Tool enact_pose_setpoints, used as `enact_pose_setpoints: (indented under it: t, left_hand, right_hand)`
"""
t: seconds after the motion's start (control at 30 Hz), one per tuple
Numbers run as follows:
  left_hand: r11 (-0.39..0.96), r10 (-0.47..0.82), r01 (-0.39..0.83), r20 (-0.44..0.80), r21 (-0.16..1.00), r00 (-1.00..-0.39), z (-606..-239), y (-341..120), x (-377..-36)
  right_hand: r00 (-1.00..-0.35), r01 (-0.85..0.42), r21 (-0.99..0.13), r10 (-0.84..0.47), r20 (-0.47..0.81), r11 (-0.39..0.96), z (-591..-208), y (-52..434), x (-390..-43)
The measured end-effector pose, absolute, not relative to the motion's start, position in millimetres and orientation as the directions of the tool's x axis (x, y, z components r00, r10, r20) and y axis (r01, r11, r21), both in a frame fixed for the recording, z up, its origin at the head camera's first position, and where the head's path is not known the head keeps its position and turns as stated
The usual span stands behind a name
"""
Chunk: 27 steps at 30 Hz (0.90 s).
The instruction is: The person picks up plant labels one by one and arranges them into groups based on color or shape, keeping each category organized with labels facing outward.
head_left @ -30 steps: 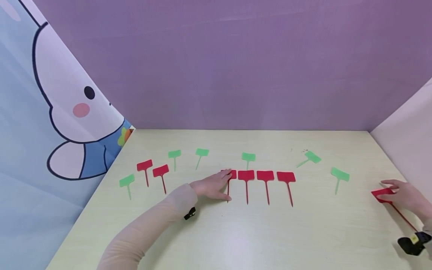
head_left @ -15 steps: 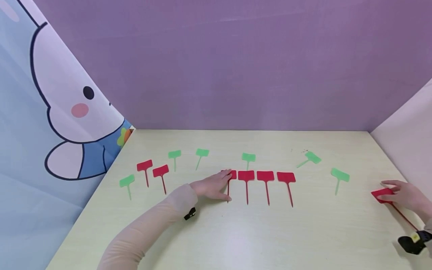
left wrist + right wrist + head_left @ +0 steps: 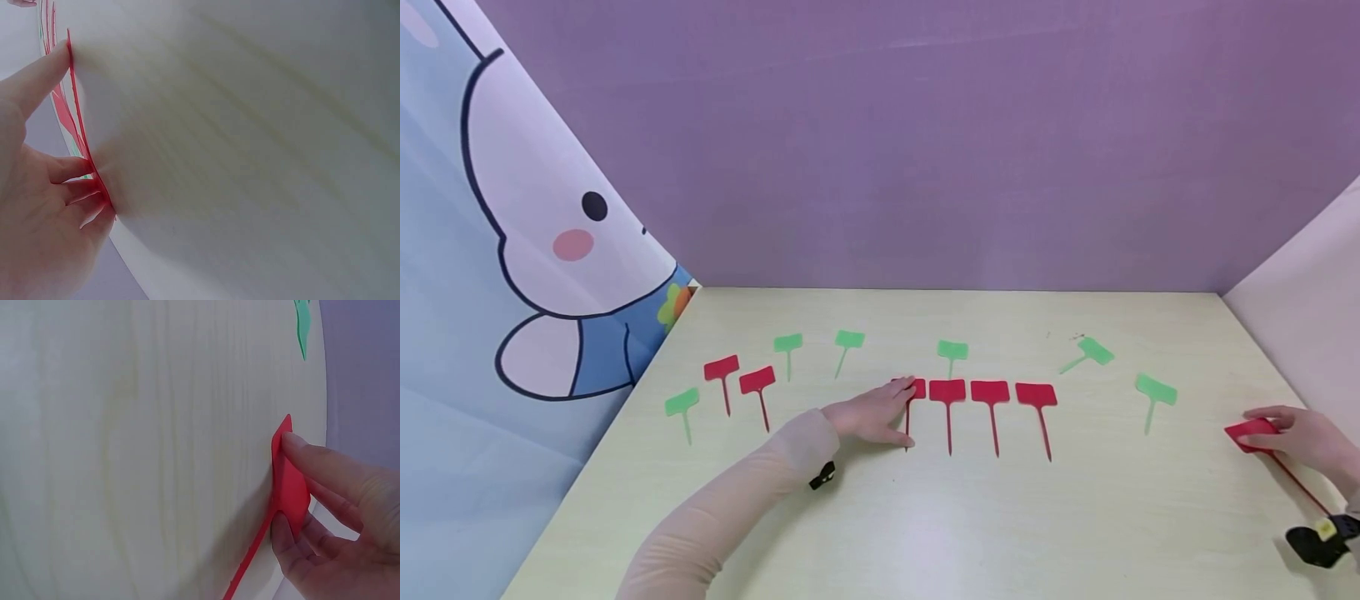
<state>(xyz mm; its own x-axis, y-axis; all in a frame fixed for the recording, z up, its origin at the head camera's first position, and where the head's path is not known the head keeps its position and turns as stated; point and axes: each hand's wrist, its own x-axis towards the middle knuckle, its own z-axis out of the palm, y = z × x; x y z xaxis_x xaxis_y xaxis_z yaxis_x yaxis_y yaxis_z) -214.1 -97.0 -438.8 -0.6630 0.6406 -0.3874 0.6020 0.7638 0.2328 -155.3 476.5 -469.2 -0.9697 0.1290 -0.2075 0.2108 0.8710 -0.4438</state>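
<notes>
Head view: the left hand is laid flat, fingers straight and together, on a red tag at table centre. At 3 o'clock, another red marker is pinched by the right hand.

Left wrist view: straight fingertips are pressed on the tag.

Right wrist view: thumb and fingers are clamped on the marker's head.
</notes>
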Motion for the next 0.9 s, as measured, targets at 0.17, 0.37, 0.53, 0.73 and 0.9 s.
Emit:
enact_pose_setpoints:
  t: [0.17,0.37,0.53,0.73,0.9]
  left_hand:
    - [0.77,0.633,0.594,-0.393,0.233,-0.667,-438.3,-97.2,-213.7]
    - [0.768,0.636,0.595,-0.391,0.237,-0.665,-438.1,-97.2,-213.2]
    - [0.769,0.636,0.593,-0.388,0.241,-0.667,-437.5,-97.4,-212.0]
    - [0.768,0.636,0.595,-0.383,0.236,-0.67,-438.0,-97.2,-212.1]
    - [0.77,0.635,0.593,-0.381,0.236,-0.672,-439.0,-96.7,-212.8]
  right_hand:
    - [-0.965,0.235,-0.47,0.145,-0.22,0.851,-472.8,478.3,-156.1]
    - [-0.955,0.281,-0.506,0.184,-0.232,0.815,-479.6,481.4,-154.2]
    - [-0.955,0.284,-0.51,0.19,-0.23,0.811,-478.5,482.6,-154.5]
    - [-0.954,0.29,-0.542,0.192,-0.231,0.789,-483.3,489.3,-158.1]
    - [-0.955,0.287,-0.574,0.181,-0.237,0.767,-482.5,490.4,-159.8]
